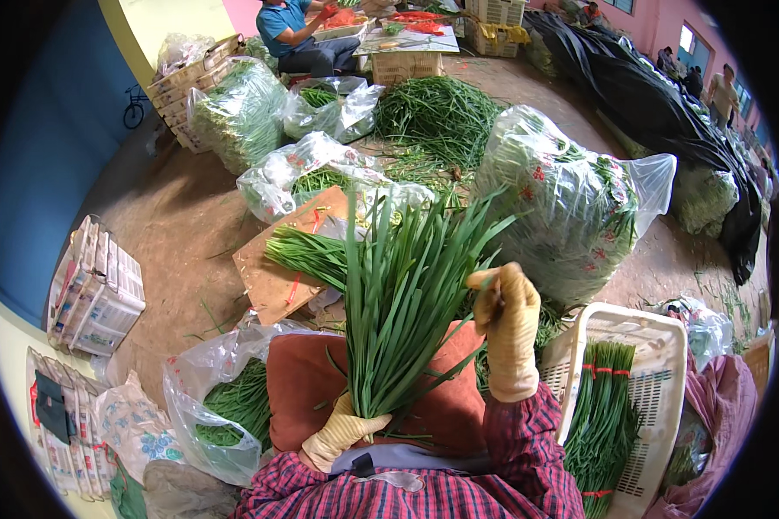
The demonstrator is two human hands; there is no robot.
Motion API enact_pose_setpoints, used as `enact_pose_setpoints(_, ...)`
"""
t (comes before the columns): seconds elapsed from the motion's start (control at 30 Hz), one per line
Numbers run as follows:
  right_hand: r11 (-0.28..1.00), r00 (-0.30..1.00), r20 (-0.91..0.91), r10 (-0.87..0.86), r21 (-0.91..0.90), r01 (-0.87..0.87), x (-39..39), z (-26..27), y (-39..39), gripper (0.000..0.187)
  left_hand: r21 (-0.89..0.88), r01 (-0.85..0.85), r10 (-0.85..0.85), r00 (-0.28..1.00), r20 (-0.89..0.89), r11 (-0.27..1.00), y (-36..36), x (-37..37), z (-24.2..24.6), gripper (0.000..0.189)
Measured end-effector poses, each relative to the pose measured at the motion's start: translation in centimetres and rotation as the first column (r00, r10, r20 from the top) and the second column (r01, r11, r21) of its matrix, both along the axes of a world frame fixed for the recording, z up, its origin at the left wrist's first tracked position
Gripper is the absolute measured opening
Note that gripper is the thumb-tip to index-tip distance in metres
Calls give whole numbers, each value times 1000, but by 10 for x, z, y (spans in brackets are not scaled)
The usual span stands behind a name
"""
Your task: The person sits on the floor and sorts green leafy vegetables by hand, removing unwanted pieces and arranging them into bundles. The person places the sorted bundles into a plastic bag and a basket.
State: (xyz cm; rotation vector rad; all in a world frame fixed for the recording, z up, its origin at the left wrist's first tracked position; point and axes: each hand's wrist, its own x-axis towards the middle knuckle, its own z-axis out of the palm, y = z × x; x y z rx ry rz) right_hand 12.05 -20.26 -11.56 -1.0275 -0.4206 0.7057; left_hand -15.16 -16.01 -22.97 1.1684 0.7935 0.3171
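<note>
My left hand (344,431), in a cream ribbed glove, grips a bunch of garlic chives (402,292) by the stem ends. The long flat leaves fan upward over a rust-red cushion (298,389) at my lap. My right hand (509,331), gloved alike, is raised at the right edge of the leaves with its fingers curled. Whether a leaf is pinched in it cannot be made out. Behind the held bunch, another bundle of chives (305,253) lies across a brown board (269,276) with red ties on it.
At right, a white plastic crate (662,376) holds chives tied with red bands (604,415). Plastic bags of chives stand left (234,396) and right front (558,201). Beyond lies a loose chive heap (438,117). A co-worker (298,39) sits by a table (409,42). Crates (97,285) stand left.
</note>
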Motion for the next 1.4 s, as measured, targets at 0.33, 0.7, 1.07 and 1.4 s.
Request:
enact_pose_setpoints(0.33,951,961,10,276,-151,-272,-24,12,4,28,-81,-41,24,981,-193,996,-5,1,-6,56)
enact_pose_setpoints(0.7,960,956,-141,258,153,-236,-24,0,-8,18,86,-60,52,994,93,994,-7,5,-20,50)
enact_pose_setpoints(1.07,982,999,-39,-25,184,32,1,2,-25,24,-201,113,-85,986,145,973,7,0,27,42)
enact_pose_setpoints(1.4,972,973,164,163,143,-187,8,23,-25,31,-126,124,-112,989,97,984,5,-5,6,51)
